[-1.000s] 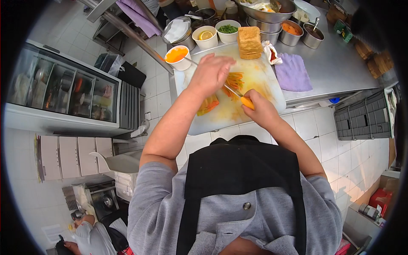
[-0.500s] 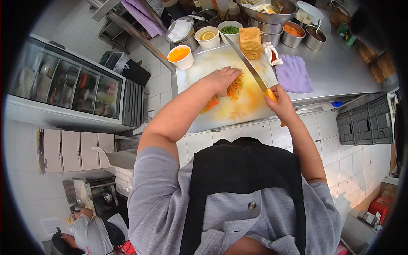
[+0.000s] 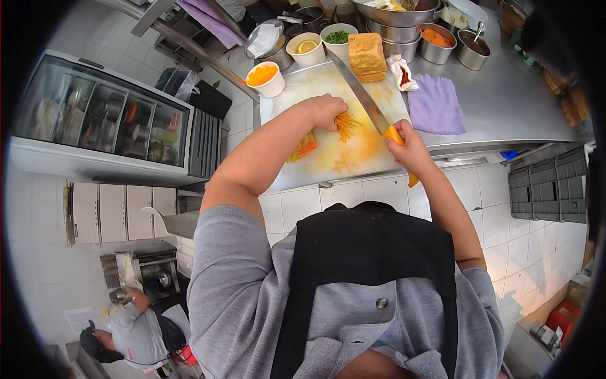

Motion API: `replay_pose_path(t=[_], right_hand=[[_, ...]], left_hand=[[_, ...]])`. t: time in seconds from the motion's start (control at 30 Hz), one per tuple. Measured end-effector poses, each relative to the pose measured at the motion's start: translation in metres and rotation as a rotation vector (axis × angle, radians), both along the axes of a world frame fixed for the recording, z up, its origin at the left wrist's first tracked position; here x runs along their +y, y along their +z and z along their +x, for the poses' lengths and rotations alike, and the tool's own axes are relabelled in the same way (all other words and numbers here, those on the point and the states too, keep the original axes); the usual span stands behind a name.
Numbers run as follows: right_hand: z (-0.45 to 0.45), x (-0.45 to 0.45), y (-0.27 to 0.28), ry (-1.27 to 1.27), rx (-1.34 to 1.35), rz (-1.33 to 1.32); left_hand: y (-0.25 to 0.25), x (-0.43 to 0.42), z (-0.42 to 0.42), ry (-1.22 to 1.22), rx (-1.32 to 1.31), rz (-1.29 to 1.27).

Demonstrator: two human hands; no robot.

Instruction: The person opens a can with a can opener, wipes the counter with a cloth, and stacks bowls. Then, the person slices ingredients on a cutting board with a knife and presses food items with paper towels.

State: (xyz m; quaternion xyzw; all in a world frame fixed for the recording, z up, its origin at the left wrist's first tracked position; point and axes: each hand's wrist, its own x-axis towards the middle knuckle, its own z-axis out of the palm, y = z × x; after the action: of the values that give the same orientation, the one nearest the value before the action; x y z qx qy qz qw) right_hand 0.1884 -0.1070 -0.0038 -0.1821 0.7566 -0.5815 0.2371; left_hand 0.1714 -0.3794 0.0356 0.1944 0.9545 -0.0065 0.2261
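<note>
On the white cutting board (image 3: 379, 151), my left hand (image 3: 327, 112) is closed around a bunch of thin orange vegetable strips (image 3: 344, 126), which look like carrot with some green. The ends of the strips stick out past my fingers onto the board. Beside my left wrist lies more orange and yellow-green cut vegetable (image 3: 304, 149), partly hidden by the forearm. My right hand (image 3: 407, 146) grips the yellow handle of a long kitchen knife (image 3: 363, 95). Its blade points away from me, over the board and apart from the strips.
A stack of golden-brown square slices (image 3: 367, 55) stands on the board's far edge. Around it are a tub of orange food (image 3: 264, 77), a lemon bowl (image 3: 307, 50), chopped greens (image 3: 338, 36), steel pots (image 3: 437, 45) and a purple cloth (image 3: 437, 106). Another person (image 3: 142, 328) is at lower left.
My left hand has gone from lying flat on the strips to closing around them, shifting slightly left. My right hand still holds the knife, moved slightly left.
</note>
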Motion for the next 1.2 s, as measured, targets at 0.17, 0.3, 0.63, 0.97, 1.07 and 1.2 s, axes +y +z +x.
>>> replay_pose_path(t=[0.17,0.3,0.63,0.97,1.07,1.2], right_hand=[[-0.004,0.003,-0.008,0.021,-0.017,-0.043],[-0.006,0.003,-0.017,0.034,0.010,-0.100],[-0.013,0.004,-0.018,0.073,-0.085,-0.110],[-0.015,0.000,-0.007,0.091,-0.140,-0.020],[-0.016,-0.003,-0.002,0.094,-0.164,0.000],[-0.014,-0.007,0.006,0.045,-0.205,0.021]], left_hand=[[-0.001,-0.002,0.009,-0.099,0.147,0.000],[-0.008,-0.010,0.013,-0.069,0.209,0.006],[0.005,-0.031,0.013,0.375,0.033,0.385],[0.060,-0.078,0.001,0.753,-0.297,1.130],[0.082,-0.110,-0.026,0.609,-0.246,1.029],[0.139,-0.152,-0.052,0.638,0.096,0.964]])
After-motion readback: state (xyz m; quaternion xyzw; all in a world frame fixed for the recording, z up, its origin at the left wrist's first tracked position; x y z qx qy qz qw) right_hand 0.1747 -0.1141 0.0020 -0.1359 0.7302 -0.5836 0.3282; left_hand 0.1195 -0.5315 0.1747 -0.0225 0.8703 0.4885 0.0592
